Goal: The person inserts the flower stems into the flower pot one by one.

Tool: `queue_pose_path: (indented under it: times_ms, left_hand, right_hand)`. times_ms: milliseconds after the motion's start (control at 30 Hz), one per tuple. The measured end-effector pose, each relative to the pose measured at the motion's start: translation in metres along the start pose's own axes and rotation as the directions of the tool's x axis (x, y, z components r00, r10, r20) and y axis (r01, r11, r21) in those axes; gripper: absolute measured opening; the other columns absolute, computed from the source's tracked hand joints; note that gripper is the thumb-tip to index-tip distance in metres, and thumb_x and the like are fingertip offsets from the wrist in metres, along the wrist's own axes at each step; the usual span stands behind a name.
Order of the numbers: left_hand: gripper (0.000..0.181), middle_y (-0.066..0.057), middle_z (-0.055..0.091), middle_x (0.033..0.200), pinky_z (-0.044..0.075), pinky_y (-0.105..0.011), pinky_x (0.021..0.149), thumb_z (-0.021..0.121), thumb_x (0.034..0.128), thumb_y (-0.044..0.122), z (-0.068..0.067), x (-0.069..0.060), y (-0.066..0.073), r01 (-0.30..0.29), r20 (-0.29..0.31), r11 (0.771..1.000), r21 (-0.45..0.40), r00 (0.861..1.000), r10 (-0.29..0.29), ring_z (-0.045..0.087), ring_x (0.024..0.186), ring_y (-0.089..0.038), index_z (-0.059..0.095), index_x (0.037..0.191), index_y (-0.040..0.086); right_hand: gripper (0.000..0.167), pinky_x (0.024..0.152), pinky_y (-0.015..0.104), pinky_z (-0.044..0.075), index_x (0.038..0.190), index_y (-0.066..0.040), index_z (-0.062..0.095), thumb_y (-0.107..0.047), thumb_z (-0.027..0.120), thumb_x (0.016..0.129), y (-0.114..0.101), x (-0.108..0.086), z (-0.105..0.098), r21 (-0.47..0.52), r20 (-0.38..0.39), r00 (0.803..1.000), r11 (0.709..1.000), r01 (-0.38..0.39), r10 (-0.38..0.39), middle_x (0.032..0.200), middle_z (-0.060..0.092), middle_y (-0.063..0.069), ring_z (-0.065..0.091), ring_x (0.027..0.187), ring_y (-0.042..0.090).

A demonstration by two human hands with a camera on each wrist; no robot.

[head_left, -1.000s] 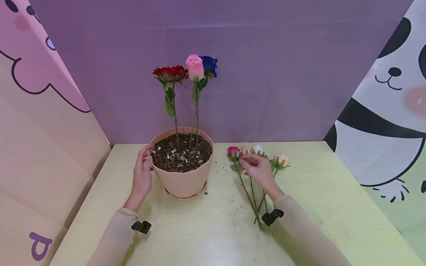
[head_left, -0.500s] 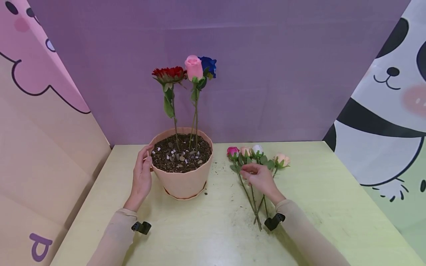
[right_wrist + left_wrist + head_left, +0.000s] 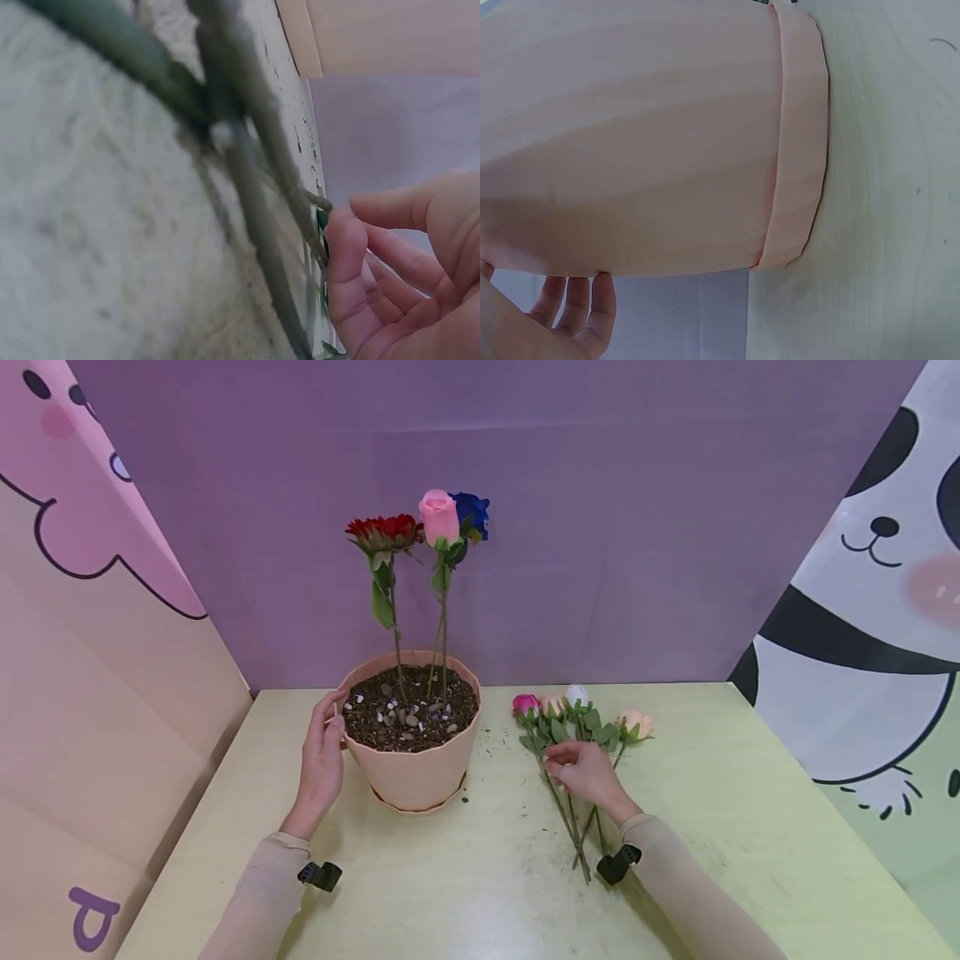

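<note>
A pink flowerpot (image 3: 416, 772) filled with dark soil and pebbles stands left of the table's middle. My left hand (image 3: 322, 768) rests against its left side, fingertips on the outer wall near the rim; the left wrist view shows those fingers (image 3: 602, 311) touching the wall. My right hand (image 3: 588, 772) is over the stems of several loose roses, with thumb and fingers bent close together beside a stem (image 3: 259, 225). Whether they pinch it is unclear. Among the loose roses are a magenta rose (image 3: 526, 704), a white rose (image 3: 577, 695) and a peach rose (image 3: 636, 725).
Upright in the soil stand a red flower (image 3: 384, 532), a pink rose (image 3: 439, 517) and a blue rose (image 3: 472, 514). A purple backdrop (image 3: 637, 527) closes off the table's (image 3: 750, 827) far edge. Soil crumbs lie around the loose stems.
My right hand has moved down from the rose heads to their stems, its fingers drawing closer together. The white rose has shifted slightly left. My left hand stays on the pot.
</note>
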State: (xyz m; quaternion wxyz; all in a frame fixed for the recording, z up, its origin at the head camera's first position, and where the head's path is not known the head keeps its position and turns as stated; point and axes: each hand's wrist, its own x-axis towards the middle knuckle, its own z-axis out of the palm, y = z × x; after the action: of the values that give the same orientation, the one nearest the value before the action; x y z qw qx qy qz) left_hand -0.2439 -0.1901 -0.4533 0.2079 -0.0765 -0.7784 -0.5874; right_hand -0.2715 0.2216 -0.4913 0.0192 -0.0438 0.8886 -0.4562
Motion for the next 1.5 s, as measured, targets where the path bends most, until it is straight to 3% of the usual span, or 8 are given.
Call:
queue_pose_path:
  times_ms: [400, 733, 1033, 1267, 1500]
  left_hand:
    - [0.049, -0.016, 0.038, 0.167, 0.045, -0.058, 0.102, 0.029, 0.1159, 0.028, 0.001, -0.001, -0.001, 0.007, 0.012, 1.0, 0.0, 1.0, -0.007, 0.042, 0.146, -0.039, 0.039, 0.161, 0.013]
    - [0.048, -0.016, 0.04, 0.166, 0.045, -0.053, 0.099, 0.03, 0.1158, 0.029, 0.001, -0.002, -0.002, 0.003, 0.008, 1.0, 0.006, 1.0, -0.003, 0.044, 0.141, -0.037, 0.04, 0.161, 0.014]
    - [0.049, -0.017, 0.04, 0.166, 0.046, -0.055, 0.1, 0.03, 0.1157, 0.03, 0.001, -0.001, -0.001, 0.003, 0.011, 1.0, 0.005, 1.0, -0.003, 0.044, 0.142, -0.037, 0.04, 0.161, 0.014]
    - [0.049, -0.015, 0.038, 0.168, 0.046, -0.06, 0.102, 0.031, 0.1155, 0.03, 0.001, -0.001, -0.001, -0.002, 0.005, 1.0, 0.008, 1.0, 0.002, 0.041, 0.146, -0.038, 0.04, 0.161, 0.013]
    - [0.049, -0.016, 0.039, 0.166, 0.045, -0.06, 0.101, 0.03, 0.1158, 0.03, 0.0, -0.001, 0.0, 0.003, 0.0, 1.0, 0.007, 1.0, -0.003, 0.043, 0.142, -0.037, 0.04, 0.161, 0.012]
  right_hand:
    - [0.028, 0.058, 0.029, 0.057, 0.122, 0.001, 0.074, -0.015, 0.073, 0.099, 0.002, -0.001, 0.003, 0.017, 0.023, 0.998, 0.999, -0.051, 0.051, 0.102, 0.079, 0.016, 0.068, 0.067, 0.013]
    - [0.029, 0.058, 0.03, 0.056, 0.122, -0.001, 0.075, -0.015, 0.076, 0.097, 0.001, -0.002, 0.005, 0.017, 0.049, 0.996, 0.997, -0.07, 0.069, 0.099, 0.08, 0.012, 0.069, 0.069, 0.014]
    - [0.029, 0.058, 0.032, 0.056, 0.119, -0.002, 0.077, -0.018, 0.081, 0.094, -0.001, 0.001, 0.005, -0.012, 0.039, 0.997, 0.998, -0.068, 0.069, 0.099, 0.082, 0.011, 0.07, 0.068, 0.013]
    - [0.027, 0.057, 0.028, 0.054, 0.117, -0.001, 0.077, -0.016, 0.079, 0.095, -0.005, 0.003, 0.003, 0.039, 0.045, 0.997, 0.997, -0.069, 0.067, 0.098, 0.081, 0.01, 0.071, 0.069, 0.014]
    - [0.032, 0.057, 0.027, 0.053, 0.123, 0.004, 0.073, -0.015, 0.076, 0.097, -0.016, 0.005, -0.002, 0.113, 0.072, 0.996, 0.992, -0.062, 0.054, 0.104, 0.081, 0.018, 0.073, 0.074, 0.018]
